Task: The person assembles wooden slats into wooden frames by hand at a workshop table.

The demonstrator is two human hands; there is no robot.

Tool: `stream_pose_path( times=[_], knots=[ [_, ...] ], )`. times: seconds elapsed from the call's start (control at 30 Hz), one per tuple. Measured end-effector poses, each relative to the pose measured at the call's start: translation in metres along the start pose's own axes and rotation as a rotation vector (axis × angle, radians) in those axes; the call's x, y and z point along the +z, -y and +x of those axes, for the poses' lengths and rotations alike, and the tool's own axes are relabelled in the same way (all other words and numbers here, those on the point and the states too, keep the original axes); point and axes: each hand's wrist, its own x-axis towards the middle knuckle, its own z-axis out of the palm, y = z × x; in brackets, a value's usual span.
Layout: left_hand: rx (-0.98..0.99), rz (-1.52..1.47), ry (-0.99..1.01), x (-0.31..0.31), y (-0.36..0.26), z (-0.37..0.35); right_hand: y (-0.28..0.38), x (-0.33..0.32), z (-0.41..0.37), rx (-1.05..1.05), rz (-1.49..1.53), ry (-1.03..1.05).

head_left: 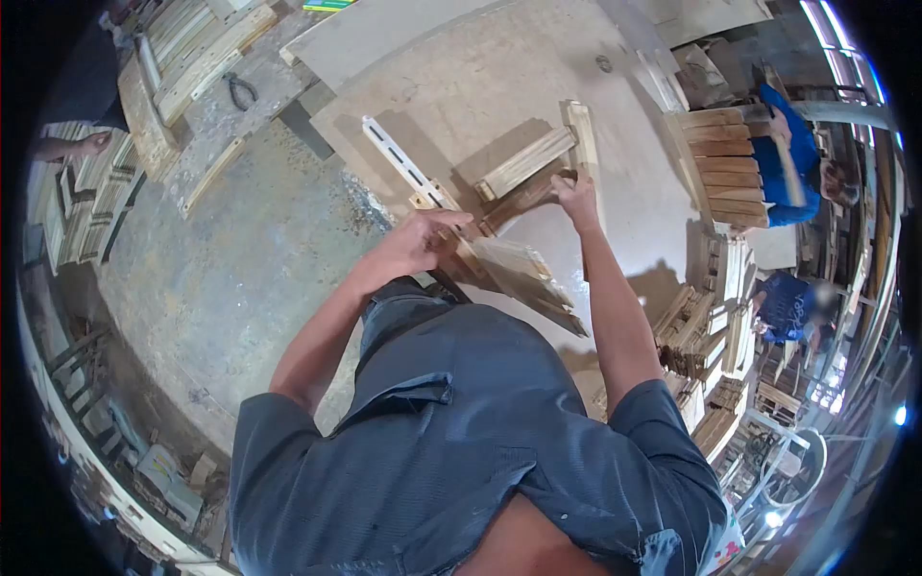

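Note:
My left hand [418, 242] is at the lower end of a pale slotted strip [403, 159], by a wooden slat panel [523, 274] near my body. Its fingers are bent, and what they grip is partly hidden. My right hand [576, 199] has its fingers wrapped round the end of a brown wooden piece [523, 204]. Just beyond that piece lies a light wooden block [526, 163], touching or close to an upright-looking pale board [581, 134]. These pieces are on or over a wide tan board surface [461, 96].
Pliers [240, 91] lie on the bench at upper left, near a narrow wooden strip [213, 176]. Another person's hand [94, 144] shows at far left. Stacked wood [687, 331] stands at right. A person in blue [783, 158] and another person [786, 305] are beyond.

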Motion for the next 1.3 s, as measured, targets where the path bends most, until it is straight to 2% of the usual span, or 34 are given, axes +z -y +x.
stream_pose_path(
  times=[0.07, 0.13, 0.17, 0.23, 0.3, 0.33, 0.4, 0.43, 0.47, 0.5, 0.53, 0.57, 0.6, 0.63, 0.7, 0.73, 0.83, 0.87, 0.93, 1.0, 1.07, 1.13, 1.17, 1.23, 1.3],
  knots=[
    [-0.051, 0.029, -0.032, -0.01, 0.001, -0.014, -0.001, 0.02, -0.005, -0.031, -0.061, -0.05],
    [-0.141, 0.061, -0.068, -0.019, 0.005, -0.024, 0.033, 0.006, 0.009, -0.226, -0.096, -0.14],
    [-0.15, 0.063, -0.075, -0.022, 0.004, -0.028, 0.05, -0.008, 0.013, -0.23, -0.088, -0.133],
    [-0.149, 0.134, -0.179, -0.03, 0.001, -0.032, 0.081, -0.047, 0.013, 0.009, 0.395, 0.02],
    [-0.135, 0.135, -0.199, -0.035, 0.007, -0.03, 0.072, -0.096, 0.025, 0.369, 0.328, 0.286],
    [-0.121, 0.132, -0.211, -0.037, 0.01, -0.029, 0.093, -0.118, 0.029, 0.372, 0.324, 0.289],
    [-0.085, 0.112, -0.182, -0.041, 0.0, -0.015, 0.154, -0.166, 0.036, 0.438, 0.379, 0.721],
    [-0.045, 0.101, -0.159, -0.045, -0.002, -0.004, 0.182, -0.178, 0.037, 0.44, 0.372, 0.718],
    [0.011, 0.123, -0.057, -0.048, 0.015, 0.01, 0.213, -0.183, 0.036, 0.214, 0.21, 0.648],
    [0.016, 0.119, -0.056, -0.049, 0.01, 0.019, 0.24, -0.185, 0.035, -0.01, 0.048, 0.572],
    [0.021, 0.088, -0.008, -0.048, -0.002, 0.031, 0.264, -0.188, 0.034, -0.009, 0.044, 0.569],
    [0.026, 0.058, 0.041, -0.047, -0.008, 0.041, 0.287, -0.189, 0.034, -0.108, 0.034, 0.495],
    [0.159, 0.062, 0.111, -0.044, 0.005, 0.05, 0.301, -0.186, 0.032, -0.204, 0.025, 0.42],
    [0.163, 0.061, 0.118, -0.043, 0.01, 0.057, 0.309, -0.178, 0.028, -0.198, 0.023, 0.416],
    [0.051, -0.171, 0.425, -0.042, 0.02, 0.069, 0.315, -0.165, 0.025, -0.21, 0.076, 0.435],
    [-0.076, -0.257, 0.518, -0.042, 0.025, 0.073, 0.316, -0.165, 0.023, -0.21, 0.072, 0.435],
    [-0.025, -0.44, 0.571, -0.034, 0.035, 0.078, 0.319, -0.165, 0.02, -0.272, 0.039, 0.404],
    [-0.029, -0.444, 0.572, -0.032, 0.038, 0.08, 0.32, -0.168, 0.02, -0.257, -0.003, 0.456],
    [0.114, -0.22, 0.659, -0.031, 0.04, 0.086, 0.325, -0.173, 0.021, -0.243, -0.047, 0.51],
    [0.13, -0.175, 0.654, -0.034, 0.041, 0.085, 0.335, -0.173, 0.022, -0.184, -0.147, 0.658],
    [0.142, -0.133, 0.658, -0.036, 0.043, 0.084, 0.346, -0.162, 0.025, -0.202, -0.161, 0.682],
    [0.277, 0.01, 0.601, -0.035, 0.055, 0.085, 0.355, -0.151, 0.027, -0.213, -0.179, 0.706],
    [0.28, 0.004, 0.61, -0.033, 0.06, 0.083, 0.359, -0.149, 0.029, -0.201, -0.191, 0.726],
    [0.438, 0.041, 0.358, -0.031, 0.068, 0.076, 0.362, -0.147, 0.026, -0.165, -0.209, 0.736],
    [0.401, 0.071, 0.422, -0.035, 0.066, 0.077, 0.364, -0.147, 0.025, -0.156, -0.206, 0.752]
  ],
)
